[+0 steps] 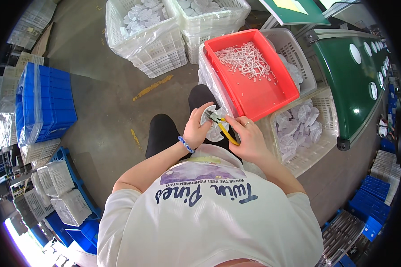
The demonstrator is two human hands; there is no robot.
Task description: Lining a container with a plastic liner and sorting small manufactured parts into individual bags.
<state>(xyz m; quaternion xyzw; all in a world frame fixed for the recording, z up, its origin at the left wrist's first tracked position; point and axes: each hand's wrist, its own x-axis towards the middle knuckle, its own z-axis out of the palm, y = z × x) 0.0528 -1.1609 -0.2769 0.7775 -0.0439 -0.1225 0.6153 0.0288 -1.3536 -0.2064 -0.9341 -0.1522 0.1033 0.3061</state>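
Observation:
My left hand (197, 129), with a blue bead bracelet at its wrist, is closed on clear plastic discs (214, 134) above my lap. My right hand (249, 139), wearing a ring, is wrapped round a pair of cutting pliers (229, 135) with yellow handles. The jaws of the pliers lie against the upper part of the discs, close to my left fingers. Just beyond my hands, a red tray (263, 98) holds a heap of thin white plastic offcuts (246, 61).
White crates (158, 60) of clear plastic parts stand ahead, lined with film. To the right, another white crate (305, 162) holds more parts, beside a green panel (349, 89) with round holes. Blue bins (53, 104) are stacked on the left.

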